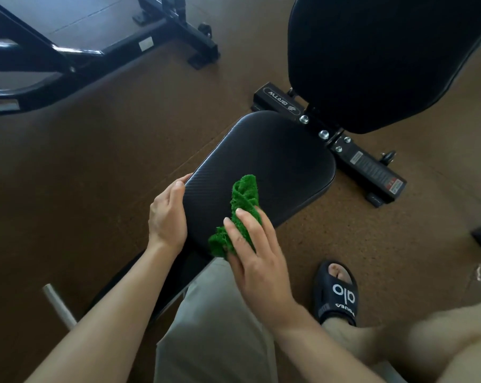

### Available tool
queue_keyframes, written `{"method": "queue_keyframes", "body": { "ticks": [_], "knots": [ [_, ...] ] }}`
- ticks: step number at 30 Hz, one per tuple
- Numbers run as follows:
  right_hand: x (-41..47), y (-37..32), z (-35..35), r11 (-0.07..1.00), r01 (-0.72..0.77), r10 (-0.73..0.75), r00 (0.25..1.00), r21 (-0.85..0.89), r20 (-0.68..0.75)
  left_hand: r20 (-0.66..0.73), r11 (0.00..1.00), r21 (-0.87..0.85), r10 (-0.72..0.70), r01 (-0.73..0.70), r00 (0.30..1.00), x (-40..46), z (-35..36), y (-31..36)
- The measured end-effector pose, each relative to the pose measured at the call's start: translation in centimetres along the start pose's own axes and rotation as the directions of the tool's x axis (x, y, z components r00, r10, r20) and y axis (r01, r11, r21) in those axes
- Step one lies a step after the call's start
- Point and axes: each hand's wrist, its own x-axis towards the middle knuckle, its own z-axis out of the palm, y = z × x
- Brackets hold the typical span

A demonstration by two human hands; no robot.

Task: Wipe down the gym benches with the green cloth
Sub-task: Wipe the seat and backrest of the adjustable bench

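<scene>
A black padded bench seat [275, 161] lies in the middle of the view, its raised backrest [377, 56] behind it at the upper right. A crumpled green cloth [243, 200] sits on the seat's near part. My right hand [257, 258] presses on the cloth with straight fingers spread over it. My left hand [167, 217] grips the seat's left edge, fingers curled over the rim.
The bench's black steel base [366, 164] with bolts and a warning label runs across the brown floor. Another machine's black frame [95, 45] fills the upper left. My foot in a black slide [337, 291] stands at the right. A light metal bar [58, 305] lies at the lower left.
</scene>
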Motion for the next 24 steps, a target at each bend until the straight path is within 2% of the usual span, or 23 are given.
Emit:
{"method": "queue_keyframes", "body": {
  "ticks": [1, 2, 4, 7, 10, 13, 15, 18, 21, 24],
  "knots": [
    [0.7, 1.7, -0.5, 0.999, 0.036, -0.035, 0.999, -0.03, 0.005, 0.002, 1.0, -0.005, -0.001, 0.001, 1.0, 0.0, -0.1, -0.1],
    [1.6, 3.5, -1.1, 0.998, 0.005, -0.005, 1.0, -0.056, -0.005, 0.003, 1.0, -0.003, -0.002, 0.002, 1.0, 0.1, -0.1, -0.2],
    [3.9, 8.0, -2.2, 0.976, -0.179, 0.167, 0.981, -0.122, -0.102, 0.007, 1.0, 0.006, -0.006, 0.006, 1.0, 0.1, -0.1, -0.3],
    [8.4, 12.9, -3.7, 0.896, -0.415, 0.383, 0.902, -0.157, -0.199, 0.002, 1.0, 0.015, -0.005, 0.004, 1.0, 0.2, 0.0, -0.3],
    [13.5, 13.2, -2.3, 0.868, -0.477, 0.445, 0.87, -0.134, -0.212, 0.003, 1.0, 0.018, -0.007, 0.007, 1.0, 0.2, 0.0, -0.3],
    [17.1, 9.4, 1.2, 0.929, -0.342, 0.322, 0.935, -0.141, -0.15, 0.001, 1.0, 0.015, -0.011, 0.011, 1.0, 0.3, 0.0, -0.2],
    [17.8, 5.2, 3.4, 0.973, -0.18, 0.169, 0.982, -0.143, -0.086, -0.016, 1.0, 0.012, -0.007, 0.007, 1.0, 0.5, 0.0, -0.2],
    [15.3, 0.1, 5.1, 0.993, 0.053, -0.055, 0.998, -0.108, -0.017, -0.054, 1.0, 0.012, -0.019, 0.02, 0.998, 0.5, 0.1, -0.2],
    [11.5, -0.9, 3.6, 0.991, 0.117, -0.121, 0.99, 0.058, 0.067, -0.051, 1.0, -0.014, -0.025, 0.025, 0.998, 0.4, -0.1, -0.1],
    [7.4, 0.6, 1.5, 0.983, 0.164, -0.173, 0.977, 0.088, 0.121, -0.002, 0.999, -0.006, -0.032, 0.032, 0.999, 0.1, -0.1, 0.4]
  ]
}}
